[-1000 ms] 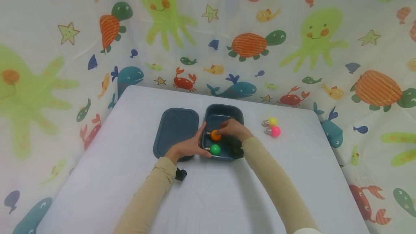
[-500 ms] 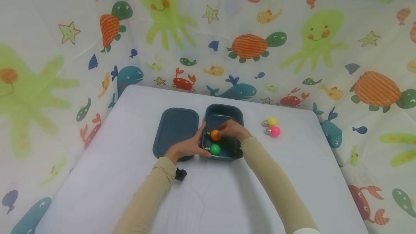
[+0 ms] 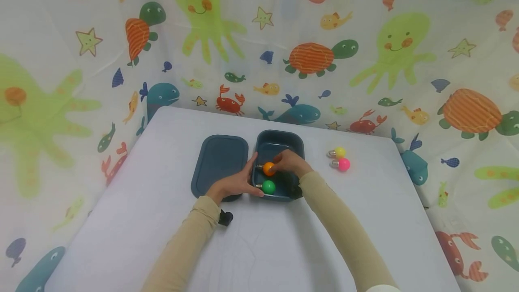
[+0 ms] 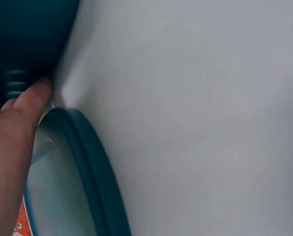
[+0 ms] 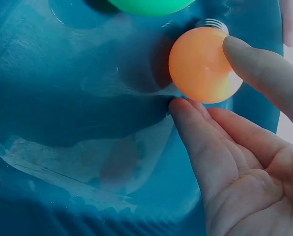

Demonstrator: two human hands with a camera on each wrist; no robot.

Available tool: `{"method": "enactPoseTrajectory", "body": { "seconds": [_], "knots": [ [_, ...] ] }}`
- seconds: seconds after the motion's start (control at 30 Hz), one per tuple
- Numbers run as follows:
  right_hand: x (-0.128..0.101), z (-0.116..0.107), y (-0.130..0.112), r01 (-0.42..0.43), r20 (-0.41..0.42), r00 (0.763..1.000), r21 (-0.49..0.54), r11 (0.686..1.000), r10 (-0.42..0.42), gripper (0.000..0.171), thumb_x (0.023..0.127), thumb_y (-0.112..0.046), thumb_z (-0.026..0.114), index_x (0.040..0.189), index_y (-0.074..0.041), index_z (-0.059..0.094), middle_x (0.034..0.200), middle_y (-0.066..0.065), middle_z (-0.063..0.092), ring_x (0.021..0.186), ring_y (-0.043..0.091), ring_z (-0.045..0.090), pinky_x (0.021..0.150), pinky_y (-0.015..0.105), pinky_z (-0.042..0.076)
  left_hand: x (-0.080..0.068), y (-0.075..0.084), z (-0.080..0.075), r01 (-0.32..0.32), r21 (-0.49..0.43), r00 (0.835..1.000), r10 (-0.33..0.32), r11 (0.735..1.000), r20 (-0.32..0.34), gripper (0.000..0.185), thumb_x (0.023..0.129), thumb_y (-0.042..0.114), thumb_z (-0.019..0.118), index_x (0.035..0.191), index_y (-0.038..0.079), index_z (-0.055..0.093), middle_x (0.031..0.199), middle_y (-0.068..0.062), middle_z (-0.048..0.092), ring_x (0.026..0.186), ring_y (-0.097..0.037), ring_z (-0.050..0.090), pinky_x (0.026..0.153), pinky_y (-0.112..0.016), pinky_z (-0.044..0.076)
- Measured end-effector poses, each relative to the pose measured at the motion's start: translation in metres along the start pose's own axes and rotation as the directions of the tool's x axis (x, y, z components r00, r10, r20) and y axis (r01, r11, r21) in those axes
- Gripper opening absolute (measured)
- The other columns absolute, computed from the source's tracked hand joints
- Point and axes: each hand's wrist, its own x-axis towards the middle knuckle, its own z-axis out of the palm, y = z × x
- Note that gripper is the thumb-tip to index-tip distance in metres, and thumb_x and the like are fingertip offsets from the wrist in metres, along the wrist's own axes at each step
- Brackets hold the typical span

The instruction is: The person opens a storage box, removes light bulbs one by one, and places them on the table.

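In the head view, a dark teal box (image 3: 277, 198) holds an orange light bulb (image 3: 268, 169) and a green light bulb (image 3: 268, 187). Both screw bases point left. My left hand (image 3: 237, 183) lies along the box's left wall with fingers and thumb spread, its thumb tip near the front corner. My right hand (image 3: 293, 162) reaches into the box and holds the orange bulb near the left wall. Seen from the right wrist, the thumb (image 5: 264, 69) is on one side of the orange globe and the fingertips are at its lower edge.
The box's flat lid (image 3: 220, 166) lies to its left, beneath the left forearm's reach. A yellow bulb (image 3: 339, 152) and a pink bulb (image 3: 344, 164) lie side by side on the white table (image 3: 275, 256) at right. A patterned curtain (image 3: 251, 21) stands behind.
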Motion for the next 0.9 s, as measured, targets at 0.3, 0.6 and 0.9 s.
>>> {"method": "enactPoseTrajectory", "body": {
  "seconds": [0.3,0.6,0.9],
  "knots": [
    [-0.003,0.0004,-0.0019,-0.007,0.002,1.0,0.008,1.0,0.007,0.051,0.082,-0.024,0.079,0.125,-0.003,0.064,0.127,0.013,0.062,0.109,0.03,0.056,0.105,0.05,0.041,-0.0008,0.0004,-0.0003,-0.004,0.001,1.0,0.004,1.0,0.005,0.121,0.081,0.027,0.081,0.154,0.037,-0.015,0.164,-0.005,-0.012,0.149,-0.029,0.005,0.117,-0.053,0.017],
    [-0.0026,0.0026,0.002,0.024,-0.008,1.0,0.016,1.0,-0.024,0.043,0.082,-0.022,0.08,0.119,-0.003,0.068,0.121,0.012,0.065,0.103,0.029,0.057,0.103,0.05,0.043,-0.0024,0.0016,0.0011,0.003,-0.004,1.0,-0.003,1.0,0.008,0.123,0.08,0.028,0.082,0.153,0.038,-0.016,0.163,-0.004,-0.013,0.149,-0.028,0.005,0.117,-0.052,0.016],
    [0.0009,0.0011,0.0061,0.01,-0.035,0.999,0.054,0.998,-0.008,0.045,0.081,-0.027,0.081,0.118,-0.004,0.069,0.117,0.011,0.065,0.1,0.028,0.057,0.1,0.048,0.045,-0.0031,0.0017,0.0018,0.011,-0.018,1.0,-0.01,1.0,0.004,0.122,0.08,0.027,0.082,0.154,0.038,-0.016,0.164,-0.005,-0.011,0.149,-0.03,0.009,0.117,-0.052,0.018]
  ]
}}
